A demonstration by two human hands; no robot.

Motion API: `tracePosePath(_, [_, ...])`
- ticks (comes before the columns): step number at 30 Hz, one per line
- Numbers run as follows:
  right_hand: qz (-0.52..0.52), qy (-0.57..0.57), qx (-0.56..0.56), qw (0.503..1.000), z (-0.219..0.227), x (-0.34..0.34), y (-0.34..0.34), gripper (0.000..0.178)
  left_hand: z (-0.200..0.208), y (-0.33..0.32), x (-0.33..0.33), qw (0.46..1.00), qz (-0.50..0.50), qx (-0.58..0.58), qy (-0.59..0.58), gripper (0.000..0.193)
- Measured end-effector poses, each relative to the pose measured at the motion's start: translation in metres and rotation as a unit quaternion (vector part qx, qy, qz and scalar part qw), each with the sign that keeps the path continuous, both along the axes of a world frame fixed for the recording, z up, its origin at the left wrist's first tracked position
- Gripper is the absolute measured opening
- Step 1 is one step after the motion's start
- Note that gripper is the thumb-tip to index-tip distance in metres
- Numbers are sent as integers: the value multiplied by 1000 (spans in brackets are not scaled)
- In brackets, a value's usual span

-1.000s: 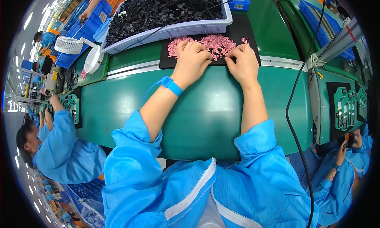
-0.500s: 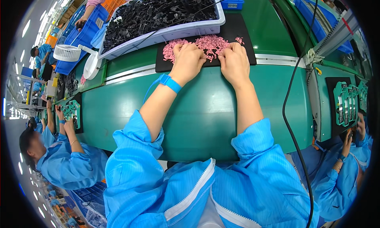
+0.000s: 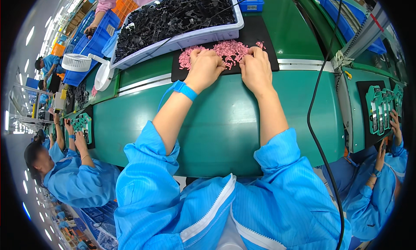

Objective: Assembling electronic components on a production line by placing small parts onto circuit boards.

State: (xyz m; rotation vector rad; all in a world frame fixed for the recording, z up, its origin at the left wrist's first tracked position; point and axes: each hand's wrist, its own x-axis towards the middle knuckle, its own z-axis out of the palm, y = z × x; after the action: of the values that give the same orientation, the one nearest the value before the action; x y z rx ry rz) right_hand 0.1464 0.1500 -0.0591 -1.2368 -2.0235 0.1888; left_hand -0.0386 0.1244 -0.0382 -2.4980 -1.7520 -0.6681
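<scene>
Many small pink pieces (image 3: 231,49) lie heaped on a black mat (image 3: 265,37) at the far side of the green work surface. My left hand (image 3: 203,68), with a blue strap (image 3: 185,90) on its wrist, rests at the near edge of the heap, fingers curled and pressed together. To its right, my right hand (image 3: 257,70) is also closed, thumb and fingers pinched at the heap's right part. Whatever either hand has between its fingertips is hidden or too small to name. A little group of pink pieces sits apart at the mat's right.
Behind the mat stands a pale bin (image 3: 173,41) full of black plastic parts. Blue boxes (image 3: 250,0) are beyond it, and a small white fan (image 3: 76,62) is at left. A black cable (image 3: 313,122) hangs down on the right. Co-workers sit on both sides.
The whole view has shifted slightly. My hands keep nearly the same place and closed pose at the pink pieces. The left co-worker's hands have moved a little.
</scene>
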Motion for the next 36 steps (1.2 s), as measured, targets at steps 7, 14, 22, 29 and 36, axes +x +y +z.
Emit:
tracePosePath(7, [-20, -14, -15, 1000, 2, -2, -3, 10, 9, 5, 5, 999, -4, -16, 39, 5])
tracePosePath(14, [-17, -13, -18, 1000, 1, -1, -5, 10, 8, 3, 5, 999, 23, -40, 25, 6])
tracePosePath(22, [-1, -15, -19, 1000, -3, -5, -8, 9, 12, -9, 0, 997, -7, 3, 76, 6])
tracePosePath(29, [-8, -8, 18, 1000, 3, -1, -12, 11, 23, -100, 7, 997, -35, -62, 2, 4])
tracePosePath(36, [108, -74, -54, 990, 26, -19, -57, 6, 0, -198, 21, 985, 34, -95, -137, 4])
